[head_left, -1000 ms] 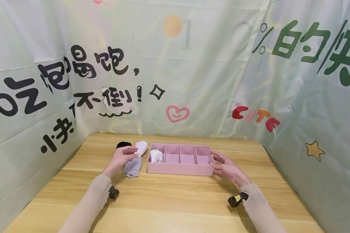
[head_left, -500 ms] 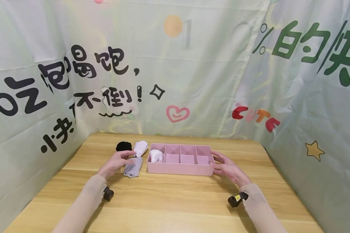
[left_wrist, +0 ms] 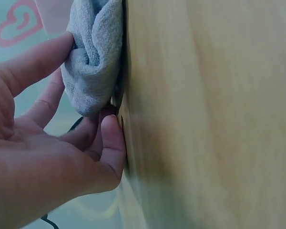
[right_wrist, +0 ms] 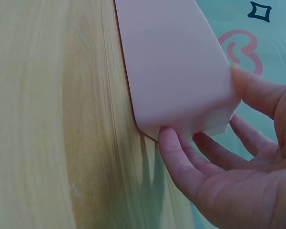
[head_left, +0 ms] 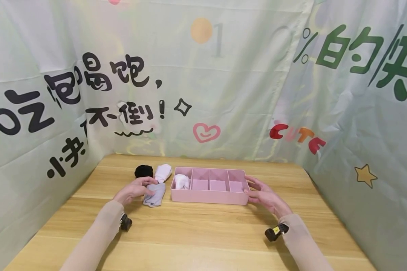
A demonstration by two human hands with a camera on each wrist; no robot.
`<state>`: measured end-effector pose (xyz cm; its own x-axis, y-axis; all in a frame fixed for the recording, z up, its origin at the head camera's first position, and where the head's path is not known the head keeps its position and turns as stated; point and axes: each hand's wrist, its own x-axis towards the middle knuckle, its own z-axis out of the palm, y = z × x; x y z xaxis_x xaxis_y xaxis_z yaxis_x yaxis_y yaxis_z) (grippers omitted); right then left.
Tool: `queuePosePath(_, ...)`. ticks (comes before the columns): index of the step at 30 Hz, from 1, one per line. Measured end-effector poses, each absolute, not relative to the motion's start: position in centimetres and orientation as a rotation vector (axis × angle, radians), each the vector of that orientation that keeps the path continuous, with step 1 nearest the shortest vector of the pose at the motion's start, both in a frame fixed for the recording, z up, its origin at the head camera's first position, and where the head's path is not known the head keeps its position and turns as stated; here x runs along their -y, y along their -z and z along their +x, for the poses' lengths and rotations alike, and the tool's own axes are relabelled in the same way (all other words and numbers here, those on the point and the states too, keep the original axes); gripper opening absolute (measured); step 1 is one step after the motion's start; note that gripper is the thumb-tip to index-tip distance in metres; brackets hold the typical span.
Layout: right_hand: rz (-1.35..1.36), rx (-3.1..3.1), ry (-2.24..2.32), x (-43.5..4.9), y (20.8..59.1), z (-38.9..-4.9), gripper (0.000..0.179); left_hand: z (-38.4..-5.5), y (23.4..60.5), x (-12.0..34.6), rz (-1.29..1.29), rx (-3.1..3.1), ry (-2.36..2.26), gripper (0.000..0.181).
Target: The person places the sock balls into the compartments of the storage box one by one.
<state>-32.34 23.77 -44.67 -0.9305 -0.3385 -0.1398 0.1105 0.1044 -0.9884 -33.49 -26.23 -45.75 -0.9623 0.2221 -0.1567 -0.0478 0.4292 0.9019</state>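
Observation:
A folded grey sock [head_left: 155, 195] lies on the table left of a pink divided storage box [head_left: 209, 196]. My left hand [head_left: 133, 190] is at its left side; in the left wrist view the thumb [left_wrist: 57, 50] touches the grey sock [left_wrist: 93, 71] and the other fingers curl beside and below it. A black sock bundle [head_left: 144, 171] and a pale pink one [head_left: 163, 173] lie just behind. In the box's leftmost compartment sits a white sock bundle [head_left: 182, 181]. My right hand [head_left: 266, 195] holds the box's right end, thumb at the front corner, fingers around the end wall.
The wooden table [head_left: 196, 233] runs under everything. Printed fabric curtains [head_left: 230, 94] stand along its back and sides. Three compartments of the box, right of the white bundle, show bare floors. A small black camera is strapped to each wrist.
My left hand has come down and toward me, from over the black and pale pink bundles to the grey sock. The right hand and the box have stayed in place.

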Motion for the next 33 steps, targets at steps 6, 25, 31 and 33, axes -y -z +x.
queuePosePath(6, -0.227, -2.051, 1.891, -24.0, 44.7, -32.3, 0.074, -33.6, 45.7, 25.9, 0.111, -2.456, -1.517, 0.037)
queuePosePath(25, -0.211, -2.061, 1.888, -23.9, 44.7, -32.3, 0.073, -33.2, 44.7, 26.3, 0.116, -2.321, -1.736, 0.036)
queuePosePath(31, -0.210, -2.058, 1.883, -23.6, 44.7, -32.2, 0.070, -33.1, 44.7, 26.1, 0.202, -2.282, -1.792, 0.025)
queuePosePath(33, -0.204, -2.060, 1.889, -23.6, 44.6, -32.2, 0.070, -33.2, 44.8, 25.9, 0.202, -2.259, -1.837, 0.019)
